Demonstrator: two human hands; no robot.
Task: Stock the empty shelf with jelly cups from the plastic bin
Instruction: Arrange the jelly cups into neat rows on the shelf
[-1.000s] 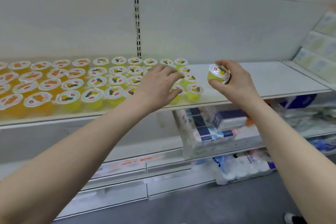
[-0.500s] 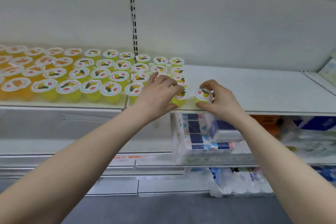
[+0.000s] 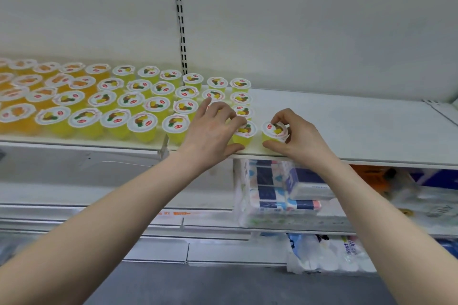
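— Curled fingers and thumb of the right hand [image 3: 301, 140] grip a jelly cup [image 3: 274, 131], which stands upright at the front edge of the shelf [image 3: 359, 131].
— And the left hand [image 3: 213, 129]?
— It pinches the neighbouring cup [image 3: 244, 131], just at 9 o'clock of the first, with a fingertip on the lid and the thumb against the tapered base.
— What do they look like?
— Clear tapered plastic, glossy yellow jelly, round white lids printed with fruit (plus a small red logo). Rows of cups [image 3: 124, 106] run toward 9 o'clock, turning orange at the far end. Smooth white shelf stretches toward 3 o'clock. Soft wrapped tissue packs [image 3: 292, 188] sit at 6 o'clock, one level below.
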